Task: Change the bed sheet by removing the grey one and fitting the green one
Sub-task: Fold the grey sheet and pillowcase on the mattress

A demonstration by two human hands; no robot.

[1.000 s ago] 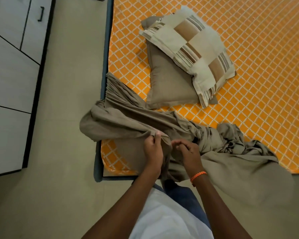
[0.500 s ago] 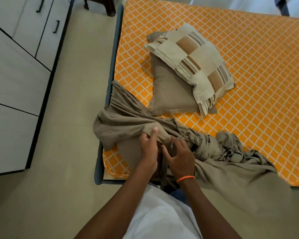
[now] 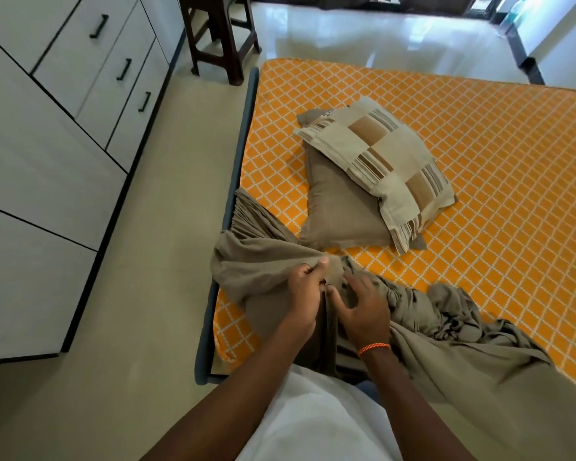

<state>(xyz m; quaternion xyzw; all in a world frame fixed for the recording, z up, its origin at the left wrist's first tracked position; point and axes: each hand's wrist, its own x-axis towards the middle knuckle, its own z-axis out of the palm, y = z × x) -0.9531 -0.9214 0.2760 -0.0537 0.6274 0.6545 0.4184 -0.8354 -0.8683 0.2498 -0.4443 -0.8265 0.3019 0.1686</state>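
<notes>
Gathering the grey sheet (image 3: 266,261) at the near left corner of the bed. Left hand (image 3: 305,291) closed in a pinch, thumb and fingers clamped on a raised fold of the cloth. Right hand (image 3: 363,304) just beside it, fingers spread and half open, resting on the bunched fabric; not gripping, as far as can be seen. Orange thread band (image 3: 374,348) on the right wrist.

Change from a second ago: both hands were then pinching the same fold close together; the right has since let go and opened flat onto the pile, while the left keeps its hold. View has also tilted up, so more of the room shows.

Sheet is off nearly all of the orange diamond-pattern mattress (image 3: 479,181), heaped along the near edge and spilling over the foot onto the floor (image 3: 167,294); one pleated part trails up the left edge towards the pillows. Two pillows lie on the bare mattress, a patchwork striped pillow (image 3: 379,158) overlapping a plain brown pillow (image 3: 336,211). White drawer unit (image 3: 64,111) to the left, dark wooden stool (image 3: 220,38) beyond.

Judgement: removal nearly done; the right hand looks to be re-gripping further along to bundle the cloth. No green sheet in view, so fitting has not begun.
</notes>
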